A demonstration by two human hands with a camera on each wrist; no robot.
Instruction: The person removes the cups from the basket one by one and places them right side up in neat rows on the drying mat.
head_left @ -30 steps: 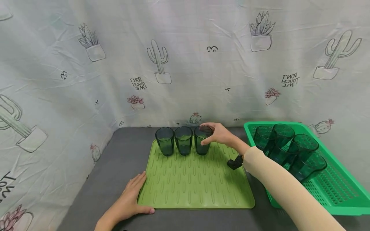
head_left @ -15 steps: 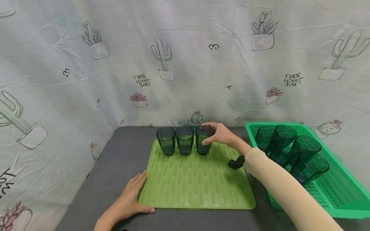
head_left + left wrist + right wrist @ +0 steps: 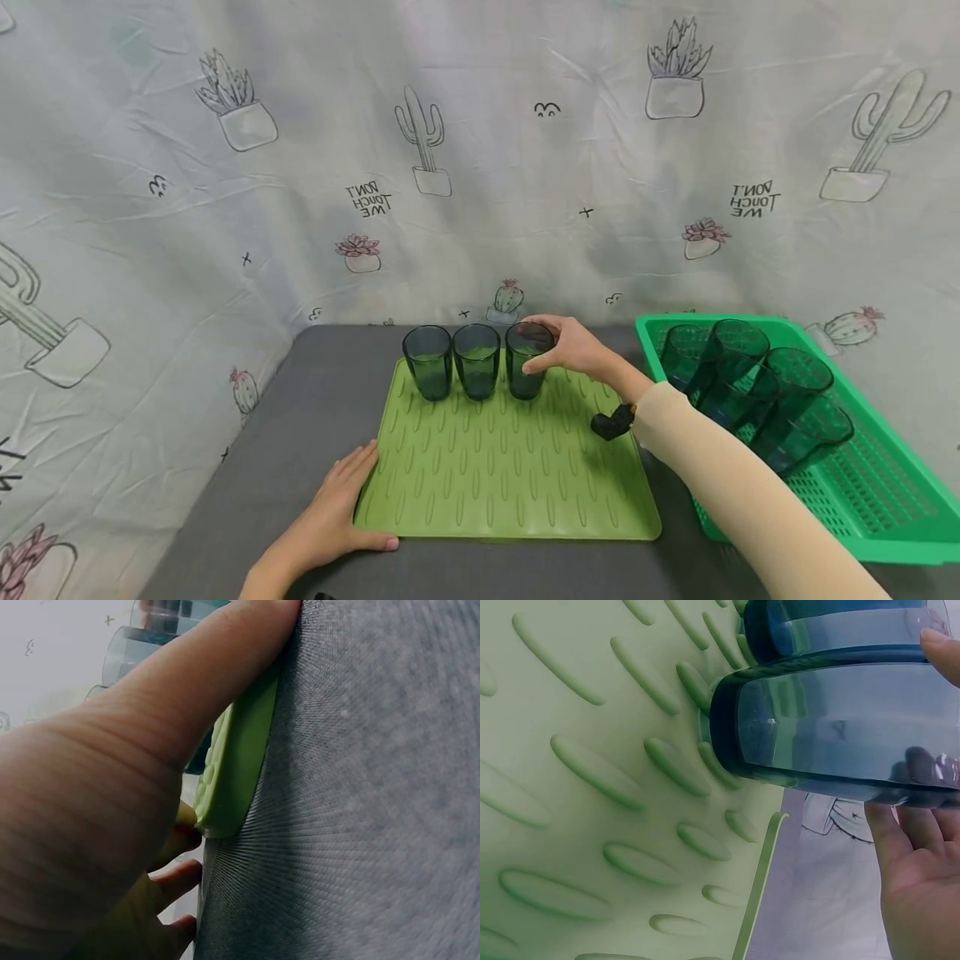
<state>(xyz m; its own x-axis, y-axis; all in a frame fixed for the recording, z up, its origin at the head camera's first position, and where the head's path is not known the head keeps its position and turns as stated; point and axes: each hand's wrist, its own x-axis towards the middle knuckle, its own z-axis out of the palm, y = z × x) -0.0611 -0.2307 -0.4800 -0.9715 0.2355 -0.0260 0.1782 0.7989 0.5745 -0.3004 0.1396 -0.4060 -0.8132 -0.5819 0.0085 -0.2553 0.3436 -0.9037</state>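
Note:
Three dark teal glasses stand upright in a row at the far edge of a ribbed green mat (image 3: 502,475). My right hand (image 3: 542,343) grips the rightmost glass (image 3: 525,379) near its rim, thumb in front and fingers over the back. The right wrist view shows this glass (image 3: 832,724) standing on the mat (image 3: 570,787), with my fingers (image 3: 922,870) against its side. My left hand (image 3: 341,508) lies flat on the grey table at the mat's front left corner. Its thumb runs along the mat's edge (image 3: 236,765). The other two glasses (image 3: 427,367) (image 3: 476,367) stand free.
A green slotted basket (image 3: 862,500) at the right holds several more teal glasses (image 3: 750,383). A cactus-print cloth (image 3: 480,167) hangs behind and to the left of the table (image 3: 300,417). A small black device (image 3: 611,423) sits at my right wrist.
Only the head view has shifted slightly. The right hand stays on the rightmost glass and the left hand stays at the mat's corner.

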